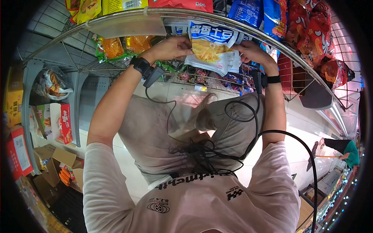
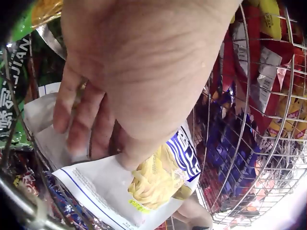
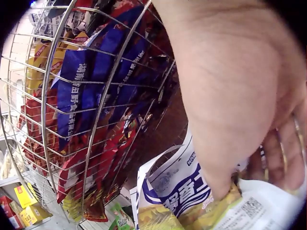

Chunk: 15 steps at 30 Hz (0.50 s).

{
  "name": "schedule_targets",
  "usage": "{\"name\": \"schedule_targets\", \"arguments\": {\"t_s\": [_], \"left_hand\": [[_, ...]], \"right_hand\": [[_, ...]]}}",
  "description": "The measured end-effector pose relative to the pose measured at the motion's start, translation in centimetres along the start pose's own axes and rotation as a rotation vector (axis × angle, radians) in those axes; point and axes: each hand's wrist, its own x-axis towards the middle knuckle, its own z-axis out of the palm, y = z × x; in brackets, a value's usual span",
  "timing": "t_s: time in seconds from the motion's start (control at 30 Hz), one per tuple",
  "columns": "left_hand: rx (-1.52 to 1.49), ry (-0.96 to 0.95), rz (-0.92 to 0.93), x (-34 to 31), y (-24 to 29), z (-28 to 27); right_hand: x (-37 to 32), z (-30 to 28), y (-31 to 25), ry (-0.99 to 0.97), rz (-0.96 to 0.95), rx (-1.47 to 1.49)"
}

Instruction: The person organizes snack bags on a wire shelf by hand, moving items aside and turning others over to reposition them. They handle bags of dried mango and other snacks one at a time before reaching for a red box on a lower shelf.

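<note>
The right grip [image 3: 235, 100] pinches a white-and-yellow bag [image 3: 192, 206] beside a wire rack [image 3: 44, 96]

Wht/blu bag [image 1: 210, 47] (some yel.)

We see open room between the arms [image 1: 112, 99], above the knees [image 1: 142, 116]. Black cords [image 1: 208, 153] droop through it, and we could get caught. The metal rim [image 1: 194, 14] runs close by the top of the white bag [image 1: 213, 48], so it is tight there. The left hand [image 1: 171, 48] and right hand [image 1: 253, 52] fill both its sides. Thin wires [image 3: 44, 86] block our way to the blue packs [image 3: 72, 103], with only small gaps between.
</note>
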Motion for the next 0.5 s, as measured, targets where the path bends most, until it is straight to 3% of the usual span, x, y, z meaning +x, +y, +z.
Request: {"name": "schedule_targets", "arguments": {"t_s": [0.13,0.5], "left_hand": [[-0.117,-0.034,-0.068,-0.4,0.5,-0.4],[-0.115,-0.057,-0.038,-0.1,0.0,0.3]], "right_hand": [[0.3,-0.1,0.5,0.042,-0.012,0.048],[0.4,-0.3,0.8,0.024,-0.035,0.074]]}}
